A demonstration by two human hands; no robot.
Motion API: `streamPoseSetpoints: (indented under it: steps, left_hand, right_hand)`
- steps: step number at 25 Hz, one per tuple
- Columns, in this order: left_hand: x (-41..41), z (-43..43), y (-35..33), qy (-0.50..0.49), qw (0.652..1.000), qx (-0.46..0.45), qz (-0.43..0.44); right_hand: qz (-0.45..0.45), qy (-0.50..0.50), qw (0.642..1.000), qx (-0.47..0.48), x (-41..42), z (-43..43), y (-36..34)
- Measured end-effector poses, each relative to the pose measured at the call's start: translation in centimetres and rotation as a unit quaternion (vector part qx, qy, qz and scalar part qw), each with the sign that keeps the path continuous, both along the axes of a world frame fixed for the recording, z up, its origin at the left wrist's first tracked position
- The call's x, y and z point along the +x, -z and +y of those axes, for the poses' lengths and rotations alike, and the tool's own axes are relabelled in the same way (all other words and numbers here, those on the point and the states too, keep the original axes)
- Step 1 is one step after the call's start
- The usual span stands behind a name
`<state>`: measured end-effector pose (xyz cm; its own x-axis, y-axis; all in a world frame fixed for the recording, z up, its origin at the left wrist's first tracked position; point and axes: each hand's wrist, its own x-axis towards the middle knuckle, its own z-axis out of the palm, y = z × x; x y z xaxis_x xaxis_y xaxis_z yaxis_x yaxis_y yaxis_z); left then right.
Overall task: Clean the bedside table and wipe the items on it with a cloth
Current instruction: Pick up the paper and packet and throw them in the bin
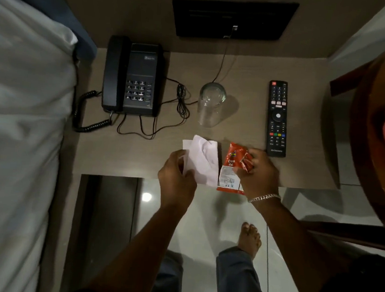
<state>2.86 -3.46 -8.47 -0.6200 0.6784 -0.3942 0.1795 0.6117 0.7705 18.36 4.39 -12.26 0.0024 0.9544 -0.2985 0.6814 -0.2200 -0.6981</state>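
The beige bedside table (251, 65) carries a black telephone (132, 79), an upside-down clear glass (211, 104) and a black remote (277, 118). At its front edge my left hand (176, 181) grips a crumpled white paper or tissue (203, 160). Beside it my right hand (259, 172), with a silver bracelet on the wrist, holds a red snack packet (232, 167) and a smaller red sachet (247, 163). No cloth is visible apart from the white sheet.
A bed with white linen (20, 120) lies along the left. A black wall panel (233, 19) with a plugged cable sits behind the table. Phone cords (179, 101) trail over the table. A wooden chair (367, 136) stands at right. My bare foot (250, 239) rests on the glossy floor.
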Motion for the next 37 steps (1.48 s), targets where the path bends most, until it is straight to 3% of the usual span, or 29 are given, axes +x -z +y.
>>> streamPoseSetpoints:
  steps: [2, 6, 8, 12, 14, 17, 23, 25, 29, 31, 37]
  left_hand:
    - [2.0, -0.1, -0.6, 0.041, 0.999, 0.011, -0.006]
    - [8.9, 0.6, -0.8, 0.17, 0.985, 0.031, -0.013]
    - [13.4, 0.5, -0.5, 0.246, 0.969, 0.036, 0.005]
    - [23.2, -0.9, 0.2, 0.439, 0.891, 0.112, 0.028]
    - [28.7, -2.1, 0.9, 0.488, 0.863, 0.127, 0.013]
    - [34.6, -3.5, 2.6, 0.523, 0.848, 0.082, -0.028]
    - [41.3, -4.1, 7.1, 0.62, 0.77, 0.143, -0.058]
    - [41.3, -3.7, 7.2, 0.614, 0.774, 0.139, -0.069]
    - [37.9, -2.2, 4.7, 0.564, 0.818, 0.064, -0.096]
    - [34.7, -1.0, 3.7, 0.526, 0.843, 0.074, -0.087]
    - [22.7, 3.0, 1.3, 0.379, 0.915, 0.123, -0.063]
  right_hand:
    - [0.016, 0.073, 0.997, -0.001, 2.7, -1.8, -1.0]
    - [-0.002, 0.18, 0.979, 0.094, 10.7, -6.2, -1.9]
    - [0.031, 0.272, 0.96, 0.058, 15.5, -8.4, -2.4]
    - [0.038, 0.454, 0.89, 0.019, 25.3, -13.7, -2.8]
    - [0.015, 0.523, 0.852, 0.017, 30.2, -16.3, -2.1]
    - [-0.021, 0.562, 0.827, -0.004, 35.3, -18.4, -0.6]
    - [-0.077, 0.549, 0.832, -0.022, 41.9, -19.3, 3.8]
    - [-0.104, 0.534, 0.839, -0.024, 42.3, -19.1, 3.8]
    - [-0.151, 0.486, 0.861, -0.012, 39.5, -18.8, 2.0]
    - [-0.143, 0.451, 0.881, 0.003, 36.1, -18.1, 1.0]
    - [-0.074, 0.2, 0.97, 0.121, 21.6, -11.8, -0.6]
